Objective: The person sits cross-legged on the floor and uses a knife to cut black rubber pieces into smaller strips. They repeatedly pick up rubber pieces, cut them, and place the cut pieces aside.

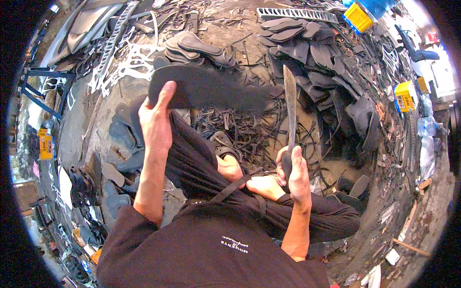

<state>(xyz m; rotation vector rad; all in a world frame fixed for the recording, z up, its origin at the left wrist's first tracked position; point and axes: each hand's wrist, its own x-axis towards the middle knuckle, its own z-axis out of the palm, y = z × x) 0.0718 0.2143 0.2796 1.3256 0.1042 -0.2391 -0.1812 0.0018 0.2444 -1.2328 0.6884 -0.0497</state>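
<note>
My left hand (156, 122) grips one end of a black shoe sole (201, 89), thumb on top and fingers hidden underneath. The sole stretches to the right above my bent leg, and its far end is blurred. In my right hand (297, 175) is a knife (290, 103) with a long blade, held by its dark handle. The blade points up and away from me, just right of the sole's far end, and appears apart from it. Below the sole, thin black trimmings (235, 120) cover the ground around my shoe (223, 146).
A large pile of dark soles (326, 57) lies to the right, with a smaller stack of soles (192, 47) beyond my left hand. White cut-out scraps (132, 65) lie at far left. Yellow boxes (359, 18) stand around the edges. My crossed legs (192, 153) occupy the near middle.
</note>
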